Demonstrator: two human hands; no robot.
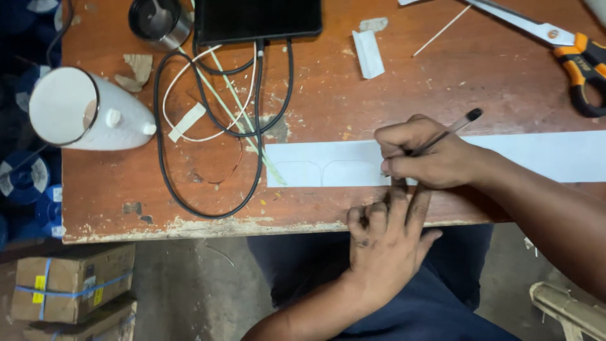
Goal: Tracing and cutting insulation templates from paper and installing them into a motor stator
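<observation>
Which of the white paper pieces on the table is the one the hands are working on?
The long white paper strip along the table's near edge, under both hands. The small folded scrap and the little strip lie untouched farther back.

The paper strip (353, 163) is white with faint pencilled outlines, on a worn reddish-brown surface (442, 88). The scissors (571, 47) have orange-and-black handles; the cable (189, 189) is black, the jug (88, 110) white.

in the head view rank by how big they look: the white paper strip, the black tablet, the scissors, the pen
1. white paper strip, longest by far
2. black tablet, cut off by the top edge, so partly unsure
3. scissors, also partly cut off
4. pen, held in the right hand
</observation>
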